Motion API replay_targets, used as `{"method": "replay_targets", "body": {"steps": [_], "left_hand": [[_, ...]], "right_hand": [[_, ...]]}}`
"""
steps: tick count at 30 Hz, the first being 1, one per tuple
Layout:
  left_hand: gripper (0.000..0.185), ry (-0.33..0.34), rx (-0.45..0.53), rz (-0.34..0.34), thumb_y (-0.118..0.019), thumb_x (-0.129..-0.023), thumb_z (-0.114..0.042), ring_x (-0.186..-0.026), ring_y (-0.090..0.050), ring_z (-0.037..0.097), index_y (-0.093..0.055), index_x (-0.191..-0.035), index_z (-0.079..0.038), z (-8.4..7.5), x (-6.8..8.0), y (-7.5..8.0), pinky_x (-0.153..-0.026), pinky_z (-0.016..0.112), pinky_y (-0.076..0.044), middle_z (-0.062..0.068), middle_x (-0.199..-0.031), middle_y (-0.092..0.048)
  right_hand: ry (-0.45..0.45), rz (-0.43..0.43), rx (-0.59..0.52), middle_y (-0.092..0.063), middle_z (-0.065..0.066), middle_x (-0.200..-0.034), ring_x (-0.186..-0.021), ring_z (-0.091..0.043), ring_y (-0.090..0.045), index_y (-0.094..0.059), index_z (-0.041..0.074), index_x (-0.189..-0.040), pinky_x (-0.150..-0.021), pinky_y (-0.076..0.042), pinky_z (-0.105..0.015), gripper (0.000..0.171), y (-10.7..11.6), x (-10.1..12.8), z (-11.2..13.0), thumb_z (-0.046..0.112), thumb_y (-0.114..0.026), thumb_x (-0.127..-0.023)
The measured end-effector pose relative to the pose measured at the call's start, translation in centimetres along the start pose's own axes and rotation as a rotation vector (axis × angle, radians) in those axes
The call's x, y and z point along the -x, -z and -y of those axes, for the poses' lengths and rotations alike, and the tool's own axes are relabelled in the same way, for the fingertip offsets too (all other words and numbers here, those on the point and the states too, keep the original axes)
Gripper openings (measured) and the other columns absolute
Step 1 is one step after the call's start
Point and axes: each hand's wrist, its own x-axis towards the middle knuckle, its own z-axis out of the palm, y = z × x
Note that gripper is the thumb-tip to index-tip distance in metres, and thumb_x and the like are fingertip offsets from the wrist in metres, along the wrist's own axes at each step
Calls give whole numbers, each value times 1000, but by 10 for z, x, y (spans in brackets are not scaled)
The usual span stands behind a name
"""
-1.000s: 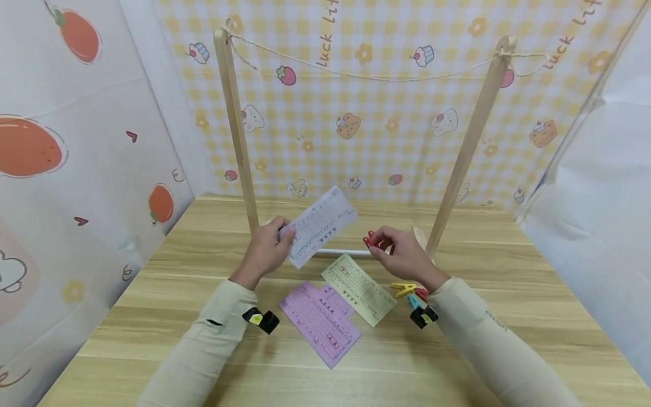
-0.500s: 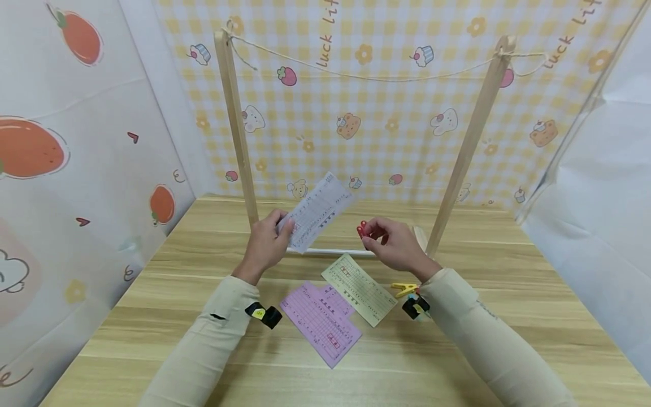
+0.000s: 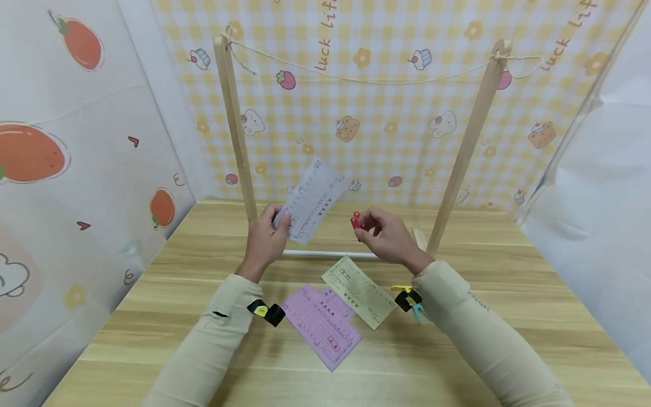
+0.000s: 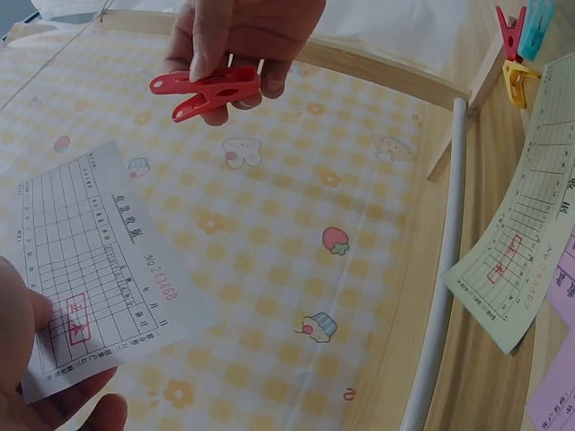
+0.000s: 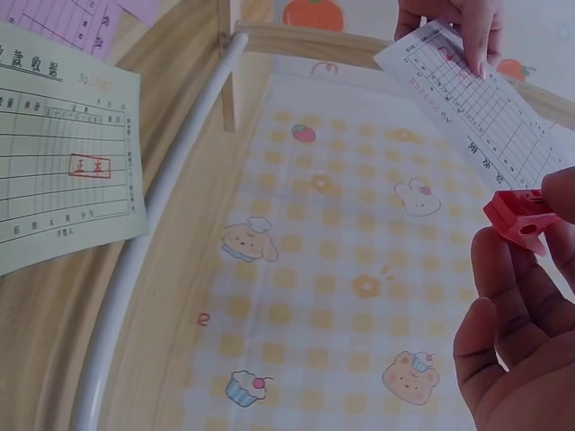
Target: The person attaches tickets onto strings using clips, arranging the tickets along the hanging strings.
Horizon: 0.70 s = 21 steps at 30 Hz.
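My left hand (image 3: 268,237) pinches a white printed receipt (image 3: 317,198) by its lower left corner, thumb on the printed face. The slip tilts up above the table; red stamped characters show near the thumb in the left wrist view. In my right hand (image 3: 389,234) a red clothespin (image 4: 211,90) is pinched between thumb and fingers, apart from the receipt. A yellow-green receipt (image 3: 358,292) lies on the table below, next to overlapping pink receipts (image 3: 322,328). Yellow (image 4: 517,83), blue (image 4: 536,29) and red clothespins (image 4: 510,32) lie near the right forearm.
A string (image 3: 366,82) sags between two wooden posts (image 3: 235,124) at the back. A white rod (image 3: 330,254) joins them low down, near the wooden tabletop (image 3: 193,316). Behind hangs a yellow checked cloth (image 3: 386,147).
The left hand has lifted the white receipt upward and slightly left. My right hand has moved up and left with the red clothespin, its forearm now covering more of the clothespins on the table.
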Motion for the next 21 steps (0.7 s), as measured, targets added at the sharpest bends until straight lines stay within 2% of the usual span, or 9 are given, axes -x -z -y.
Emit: {"method": "replay_targets", "body": {"steps": [9,16,21], "left_hand": [[19,10,27,-44,-53,-99,-13,-77,-65,31,-59,-102,4,-3,-6,-2,-60,38,-49,19,-90,-66],[19,-5,54,-130,-54,-97,-12,-70,-63,29,-59,-101,6,-2,-9,-6,-56,32,-47,20,-86,-66],[18,-18,74,-186,-54,-97,-12,-70,-62,30,-58,-100,6,-2,-11,-8,-56,34,-45,20,-85,-65]], "right_hand": [[36,-9,-21,-64,0,-80,-75,-17,-58,-62,6,-92,-63,-45,-30,4,0,-11,6,9,-64,-90],[65,-15,-72,-66,-3,-79,-73,-18,-60,-63,4,-91,-60,-47,-29,4,-4,-22,14,8,-64,-90],[61,-25,-99,-68,-8,-83,-73,-20,-64,-64,1,-93,-56,-48,-28,8,-3,-29,20,9,-65,-91]]}}
